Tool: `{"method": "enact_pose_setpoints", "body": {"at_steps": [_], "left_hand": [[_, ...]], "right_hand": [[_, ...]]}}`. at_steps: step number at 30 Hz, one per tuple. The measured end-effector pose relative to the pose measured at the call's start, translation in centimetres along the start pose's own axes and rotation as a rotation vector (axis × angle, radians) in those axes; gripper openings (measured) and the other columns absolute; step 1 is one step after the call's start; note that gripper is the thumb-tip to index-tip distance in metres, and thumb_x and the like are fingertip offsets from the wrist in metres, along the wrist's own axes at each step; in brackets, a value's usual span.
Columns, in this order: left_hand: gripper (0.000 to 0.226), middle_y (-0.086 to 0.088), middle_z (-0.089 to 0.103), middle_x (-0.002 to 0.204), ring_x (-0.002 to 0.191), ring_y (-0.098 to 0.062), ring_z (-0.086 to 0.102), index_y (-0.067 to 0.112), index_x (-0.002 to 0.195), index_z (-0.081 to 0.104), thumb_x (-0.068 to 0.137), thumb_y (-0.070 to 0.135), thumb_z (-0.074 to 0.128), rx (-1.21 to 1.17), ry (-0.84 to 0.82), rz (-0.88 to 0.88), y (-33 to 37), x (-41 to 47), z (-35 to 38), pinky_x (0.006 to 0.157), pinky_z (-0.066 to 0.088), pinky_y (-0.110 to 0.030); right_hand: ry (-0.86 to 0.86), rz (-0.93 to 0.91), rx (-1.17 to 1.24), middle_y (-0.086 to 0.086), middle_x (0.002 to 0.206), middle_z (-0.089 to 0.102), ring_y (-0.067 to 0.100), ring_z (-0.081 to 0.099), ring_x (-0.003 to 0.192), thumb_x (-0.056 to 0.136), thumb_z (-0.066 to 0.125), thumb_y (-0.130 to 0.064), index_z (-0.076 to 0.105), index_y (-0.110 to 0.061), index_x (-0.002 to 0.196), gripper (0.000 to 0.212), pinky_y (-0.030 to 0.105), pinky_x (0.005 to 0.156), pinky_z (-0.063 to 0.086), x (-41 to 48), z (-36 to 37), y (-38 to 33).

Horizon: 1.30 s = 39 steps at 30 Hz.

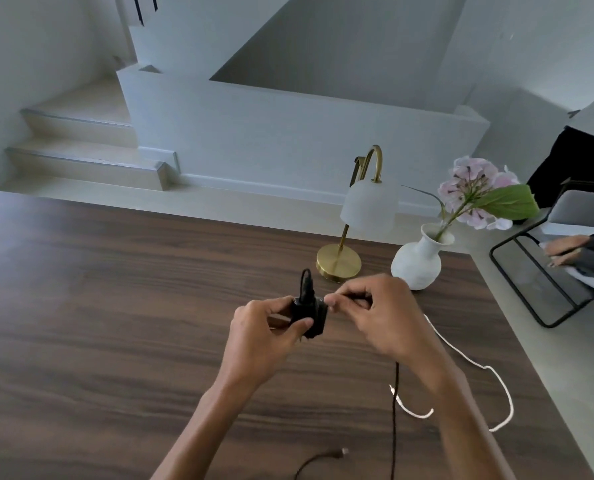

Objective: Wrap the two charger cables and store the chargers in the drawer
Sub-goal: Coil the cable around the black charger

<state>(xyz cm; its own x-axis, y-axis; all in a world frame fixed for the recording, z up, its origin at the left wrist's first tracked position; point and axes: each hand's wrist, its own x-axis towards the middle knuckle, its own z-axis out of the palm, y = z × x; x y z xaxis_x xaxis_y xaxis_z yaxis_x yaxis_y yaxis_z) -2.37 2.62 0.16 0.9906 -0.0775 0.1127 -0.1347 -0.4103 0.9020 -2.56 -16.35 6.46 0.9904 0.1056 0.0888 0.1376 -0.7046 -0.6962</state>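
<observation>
My left hand (264,327) grips a black charger (308,315) above the dark wooden table (115,306), with a loop of its cable sticking up from the top. My right hand (382,310) pinches the black cable (395,410) just right of the charger. The cable hangs down below my right wrist, and its plug end (344,452) lies near the table's front edge. A white cable (492,386) lies loose in curves on the table to the right, partly hidden by my right arm. The white charger itself is not visible.
A brass lamp with a white shade (364,209) and a white vase with pink flowers (418,261) stand at the table's back right, just beyond my hands. Another person's hand (565,252) rests by a black-framed chair (530,289) at the right. Steps lie beyond the table.
</observation>
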Motion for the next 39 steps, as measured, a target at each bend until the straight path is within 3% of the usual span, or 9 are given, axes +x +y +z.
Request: {"method": "enact_pose_setpoints", "body": {"at_steps": [3, 7, 11, 15, 18, 24, 30, 35, 39], "left_hand": [[0.032, 0.015, 0.08, 0.097, 0.085, 0.003, 0.076, 0.027, 0.11, 0.077, 0.08, 0.019, 0.083, -0.073, -0.112, -0.007, 0.3, -0.2, -0.4, 0.082, 0.061, -0.019], [0.033, 0.007, 0.081, 0.1, 0.087, -0.008, 0.079, 0.02, 0.115, 0.077, 0.082, 0.017, 0.081, -0.204, -0.26, -0.029, 0.3, -0.1, -1.3, 0.085, 0.063, -0.029], [0.034, -0.009, 0.081, 0.104, 0.095, -0.025, 0.079, 0.007, 0.119, 0.074, 0.085, 0.013, 0.075, -0.467, -0.335, -0.042, 0.0, -0.6, -1.7, 0.088, 0.063, -0.035], [0.034, -0.01, 0.081, 0.101, 0.097, -0.026, 0.078, 0.006, 0.112, 0.076, 0.079, 0.015, 0.075, -0.622, -0.145, -0.098, -0.1, -0.3, -1.4, 0.08, 0.063, -0.026], [0.036, -0.01, 0.082, 0.095, 0.094, -0.027, 0.078, 0.01, 0.106, 0.078, 0.073, 0.023, 0.079, -0.647, 0.026, -0.174, -0.8, 0.2, -1.1, 0.076, 0.063, -0.024], [0.031, 0.004, 0.082, 0.093, 0.088, -0.01, 0.079, 0.014, 0.108, 0.078, 0.078, 0.019, 0.084, -0.374, 0.192, -0.159, -1.3, -0.2, -0.1, 0.08, 0.063, -0.027], [0.034, 0.015, 0.078, 0.097, 0.087, 0.007, 0.073, 0.027, 0.111, 0.076, 0.08, 0.018, 0.084, 0.007, 0.062, 0.045, -0.8, -0.9, -0.1, 0.082, 0.062, -0.019], [0.027, 0.018, 0.078, 0.092, 0.083, 0.007, 0.074, 0.036, 0.102, 0.078, 0.081, 0.02, 0.083, 0.023, -0.112, 0.015, -0.6, -1.3, 0.2, 0.081, 0.06, -0.015], [0.029, 0.017, 0.08, 0.086, 0.079, 0.003, 0.076, 0.04, 0.101, 0.076, 0.081, 0.02, 0.083, -0.074, -0.219, -0.042, -0.3, -1.3, 0.3, 0.08, 0.062, -0.019]], "right_hand": [[0.059, -0.026, 0.091, -0.005, 0.045, 0.043, 0.01, 0.035, 0.046, 0.076, 0.078, -0.049, 0.078, -0.019, 0.075, 0.03, 0.027, 0.052, 0.033, 1.8, -0.3, 0.4], [0.111, -0.011, 0.292, 0.026, 0.078, 0.07, 0.042, 0.065, 0.075, 0.065, 0.079, -0.057, 0.078, -0.015, 0.077, 0.044, 0.048, 0.072, 0.054, 2.8, 1.0, 1.1], [0.136, 0.12, 0.525, -0.003, 0.066, 0.072, 0.0, 0.059, 0.047, 0.076, 0.08, -0.034, 0.078, -0.004, 0.084, 0.031, 0.011, 0.049, 0.04, 2.3, 3.0, 2.3], [0.073, 0.217, 0.58, -0.011, 0.065, 0.072, -0.005, 0.059, 0.052, 0.091, 0.071, -0.018, 0.08, -0.015, 0.09, 0.01, 0.01, 0.055, 0.043, 0.6, 6.0, 3.1], [0.046, 0.162, 0.502, -0.018, 0.054, 0.064, -0.003, 0.05, 0.053, 0.095, 0.066, -0.014, 0.08, -0.025, 0.09, 0.018, 0.008, 0.056, 0.042, -1.2, 7.7, 3.1], [-0.034, 0.06, 0.109, 0.005, 0.066, 0.067, 0.003, 0.051, 0.055, 0.097, 0.061, -0.034, 0.075, -0.017, 0.086, 0.024, 0.035, 0.061, 0.05, -3.4, 7.3, 2.2], [0.008, 0.048, -0.094, -0.008, 0.058, 0.064, 0.009, 0.053, 0.054, 0.09, 0.068, -0.042, 0.076, -0.028, 0.078, 0.02, 0.027, 0.055, 0.043, -3.4, 3.1, 0.4], [0.092, 0.012, 0.127, -0.002, 0.049, 0.048, 0.009, 0.037, 0.049, 0.078, 0.08, -0.042, 0.078, -0.022, 0.073, 0.02, 0.032, 0.048, 0.04, -0.7, 0.6, 1.1], [0.146, 0.055, 0.34, 0.01, 0.059, 0.066, 0.008, 0.053, 0.055, 0.071, 0.087, -0.031, 0.078, -0.01, 0.074, 0.023, 0.024, 0.059, 0.045, 1.5, 1.8, 2.7]]}}
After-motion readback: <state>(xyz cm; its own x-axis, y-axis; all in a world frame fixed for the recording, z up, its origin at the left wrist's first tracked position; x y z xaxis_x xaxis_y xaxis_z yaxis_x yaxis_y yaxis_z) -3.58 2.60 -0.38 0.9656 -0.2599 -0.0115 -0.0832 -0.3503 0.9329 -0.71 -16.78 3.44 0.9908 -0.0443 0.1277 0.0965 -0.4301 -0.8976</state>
